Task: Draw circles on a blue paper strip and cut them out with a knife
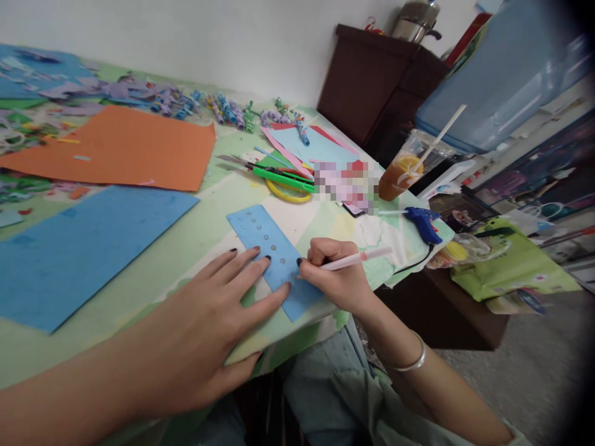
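Observation:
A narrow blue paper strip (267, 238) lies slanted near the table's front edge, with a row of several small drawn circles along it. My left hand (227, 297) rests with its fingers spread, the fingertips on the strip's left edge. A pinkish-white pen (357, 258) is gripped in my right hand (337, 272), which is low over the strip's near end. The pen's tip is mostly hidden by my fingers, so contact with the paper is hard to make out.
Orange paper (153, 148) and a larger blue sheet (102, 248) lie on the left. Rolled paper curls (227, 111) line the back. A green cutter (283, 178), a drink cup (402, 170) and a blue glue gun (424, 224) are to the right.

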`<state>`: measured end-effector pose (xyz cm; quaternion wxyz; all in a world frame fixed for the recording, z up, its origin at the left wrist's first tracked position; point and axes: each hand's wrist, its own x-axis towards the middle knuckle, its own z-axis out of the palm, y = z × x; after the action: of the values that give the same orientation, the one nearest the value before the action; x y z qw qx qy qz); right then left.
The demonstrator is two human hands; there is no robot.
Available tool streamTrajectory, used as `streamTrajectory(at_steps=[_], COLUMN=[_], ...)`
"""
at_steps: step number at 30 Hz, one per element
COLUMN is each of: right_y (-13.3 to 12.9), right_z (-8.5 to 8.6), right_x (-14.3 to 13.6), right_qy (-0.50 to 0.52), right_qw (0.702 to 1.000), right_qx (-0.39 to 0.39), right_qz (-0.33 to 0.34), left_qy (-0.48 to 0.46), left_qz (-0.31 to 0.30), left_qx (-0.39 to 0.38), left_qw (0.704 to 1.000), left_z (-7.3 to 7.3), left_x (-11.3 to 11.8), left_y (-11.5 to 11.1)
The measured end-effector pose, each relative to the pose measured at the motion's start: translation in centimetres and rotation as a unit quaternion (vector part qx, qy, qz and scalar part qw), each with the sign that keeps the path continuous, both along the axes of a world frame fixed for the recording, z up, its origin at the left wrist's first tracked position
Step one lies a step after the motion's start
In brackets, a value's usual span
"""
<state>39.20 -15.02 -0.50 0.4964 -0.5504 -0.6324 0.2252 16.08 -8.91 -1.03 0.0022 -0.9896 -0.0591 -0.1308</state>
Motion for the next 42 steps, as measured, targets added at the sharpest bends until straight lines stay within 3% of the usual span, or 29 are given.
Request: streamTrajectory(at_steps=[21,42], right_y=[-0.29,-0.25], right_z=[0.02,0.04], right_x=[0.01,0.09], right_qy=[-0.056,-0.046], right_qw=[0.998,0.999], right_qx=[0.006,0.01], right_qz=[0.011,0.011], left_qy=[-0.011,-0.013], left_qz=[-0.004,-0.001], left_qx=[0.012,0.007], left_qw=[1.0,1.0], left_z=[-0.03,0.06], left_x=[0.06,0.16], left_y=[0.09,0.09])
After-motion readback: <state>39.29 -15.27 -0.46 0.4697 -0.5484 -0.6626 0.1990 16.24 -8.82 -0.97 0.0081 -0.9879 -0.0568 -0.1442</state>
